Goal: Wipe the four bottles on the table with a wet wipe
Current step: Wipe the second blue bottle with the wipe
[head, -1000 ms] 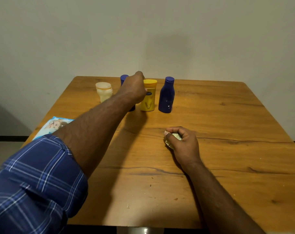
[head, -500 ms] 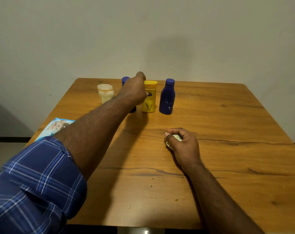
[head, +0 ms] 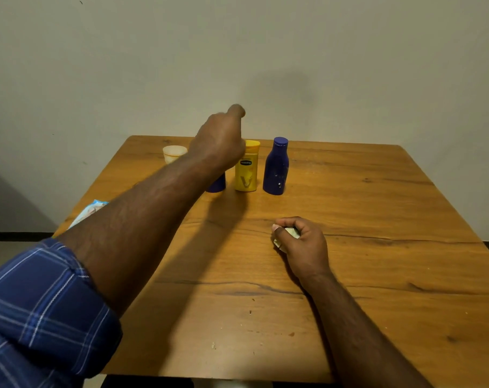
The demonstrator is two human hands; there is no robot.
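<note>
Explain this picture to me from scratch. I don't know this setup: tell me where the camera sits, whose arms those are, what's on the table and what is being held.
There is no machine here. The one view comes from a camera worn on a person's head, looking forward and down, so both arms are that person's own. They reach over a wooden table. At its far side stand a pale cup-like bottle, a blue bottle mostly hidden by the hand, a yellow bottle and a second blue bottle. A light blue packet peeks out from behind the left forearm. The left hand is stretched out over the hidden bottle; whether it grips it cannot be seen. The right hand rests on the table, closed on a crumpled wet wipe.
</note>
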